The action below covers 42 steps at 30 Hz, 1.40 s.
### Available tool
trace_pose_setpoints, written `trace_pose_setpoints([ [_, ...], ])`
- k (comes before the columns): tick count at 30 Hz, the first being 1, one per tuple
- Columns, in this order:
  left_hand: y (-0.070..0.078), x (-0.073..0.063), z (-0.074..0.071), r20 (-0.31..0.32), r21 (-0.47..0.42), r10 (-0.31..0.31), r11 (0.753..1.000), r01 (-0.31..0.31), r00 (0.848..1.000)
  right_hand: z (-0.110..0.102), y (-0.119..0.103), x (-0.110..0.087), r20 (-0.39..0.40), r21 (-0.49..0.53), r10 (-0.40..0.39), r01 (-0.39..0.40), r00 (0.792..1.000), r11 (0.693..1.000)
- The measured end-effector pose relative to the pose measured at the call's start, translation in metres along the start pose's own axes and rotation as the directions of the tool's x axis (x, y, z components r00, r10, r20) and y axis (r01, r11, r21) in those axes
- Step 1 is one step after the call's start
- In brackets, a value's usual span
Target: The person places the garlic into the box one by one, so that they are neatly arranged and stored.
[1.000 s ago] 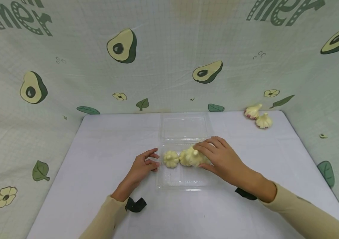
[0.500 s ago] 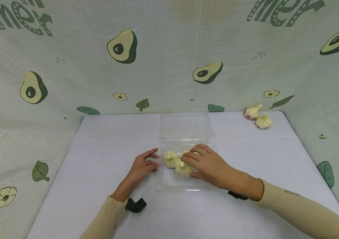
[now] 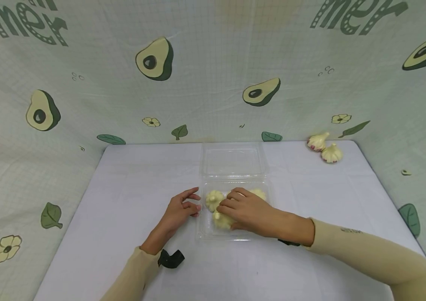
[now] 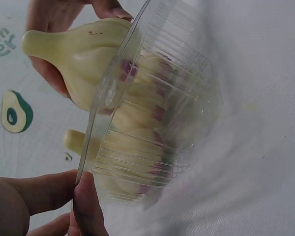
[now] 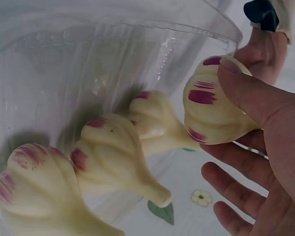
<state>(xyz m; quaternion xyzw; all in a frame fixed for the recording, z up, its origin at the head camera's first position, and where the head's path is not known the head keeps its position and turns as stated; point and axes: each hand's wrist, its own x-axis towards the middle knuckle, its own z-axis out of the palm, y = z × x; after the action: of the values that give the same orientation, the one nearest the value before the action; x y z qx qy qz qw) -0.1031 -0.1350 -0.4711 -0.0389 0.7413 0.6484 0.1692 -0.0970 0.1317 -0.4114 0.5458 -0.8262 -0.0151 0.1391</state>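
A clear hinged plastic container [image 3: 213, 235] lies opened out on the white table. My left hand [image 3: 177, 212] pinches its left rim between thumb and fingers, as the left wrist view shows. My right hand [image 3: 253, 214] holds a garlic bulb [image 5: 214, 101] with purple streaks over the front left part of the tray. Three other garlic bulbs [image 5: 108, 152] sit in a row inside the tray in the right wrist view. From the head camera, one bulb [image 3: 214, 200] shows at the left and another [image 3: 258, 193] at the right; the right hand mostly hides the middle one.
Two more garlic bulbs [image 3: 332, 154] lie at the far right corner of the table. The container's lid [image 3: 232, 161] is laid back flat, away from the person. A patterned cloth [image 3: 213, 62] hangs behind the table and along both sides.
My right hand has carried the garlic bulb left and toward the person, from above the row to the tray's front left. The left hand stays at the rim.
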Motion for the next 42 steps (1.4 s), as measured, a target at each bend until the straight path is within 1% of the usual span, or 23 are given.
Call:
trace_pose_setpoints([
  [3,0.000,0.000,0.000,0.004,-0.004,0.007,1.000,-0.007,1.000,0.003,-0.002,0.004,0.021,-0.009,-0.019,0.019,1.000,1.000],
  [8,0.001,-0.001,0.000,-0.001,-0.003,0.007,1.000,-0.007,1.000,0.007,-0.005,0.011,0.060,-0.058,-0.043,0.046,0.997,0.997],
  [11,0.001,0.000,0.000,-0.004,0.001,0.006,1.000,-0.006,1.000,0.010,-0.007,0.013,0.056,-0.076,-0.062,0.066,0.996,0.995],
  [17,0.000,-0.001,0.000,0.002,0.002,0.017,1.000,-0.017,1.000,0.014,-0.006,0.017,0.052,-0.087,-0.083,0.088,0.995,0.992],
  [21,0.000,0.000,-0.001,0.004,0.003,0.018,1.000,-0.018,1.000,0.016,-0.006,0.021,0.080,-0.097,-0.094,0.102,0.992,0.990],
  [29,0.000,0.000,-0.001,0.008,0.014,0.019,1.000,-0.019,1.000,0.018,-0.007,0.026,0.130,-0.077,-0.125,0.135,0.984,0.988],
  [35,0.000,0.001,0.000,0.001,0.015,0.012,1.000,-0.012,1.000,0.022,-0.007,0.030,0.132,-0.079,-0.146,0.157,0.980,0.984],
  [42,0.000,0.000,0.000,-0.008,0.019,0.015,1.000,-0.015,1.000,0.027,-0.007,0.033,0.106,-0.106,-0.142,0.153,0.984,0.983],
])
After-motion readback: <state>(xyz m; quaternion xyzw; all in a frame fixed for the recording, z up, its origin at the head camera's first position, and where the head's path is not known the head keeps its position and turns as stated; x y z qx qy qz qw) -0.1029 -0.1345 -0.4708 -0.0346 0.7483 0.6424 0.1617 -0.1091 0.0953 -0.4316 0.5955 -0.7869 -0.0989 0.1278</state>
